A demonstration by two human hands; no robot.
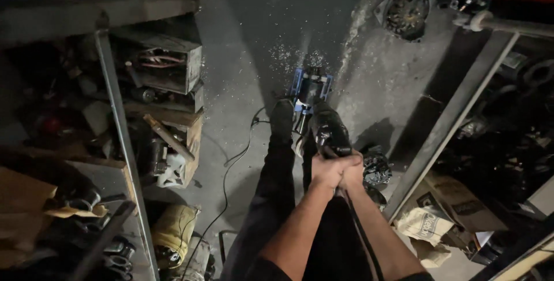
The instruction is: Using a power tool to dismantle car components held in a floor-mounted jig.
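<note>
Both my hands are clasped together around the rear handle of a black power tool (329, 131) that points down toward the floor. My left hand (324, 171) and my right hand (351, 170) overlap on the grip, and the tool's cord runs back between my forearms. The tool's front end meets a blue clamp-like fixture (310, 87) on the concrete floor (254, 44), where pale shavings lie scattered. My left foot (281, 116) in a dark shoe stands beside the fixture.
A metal shelf (118, 119) with wooden boxes and clutter lines the left side. Another rack (456, 113) with dark parts and paper bags stands on the right. A black cable (231, 165) trails across the floor. A round metal part (407, 12) sits at the far end.
</note>
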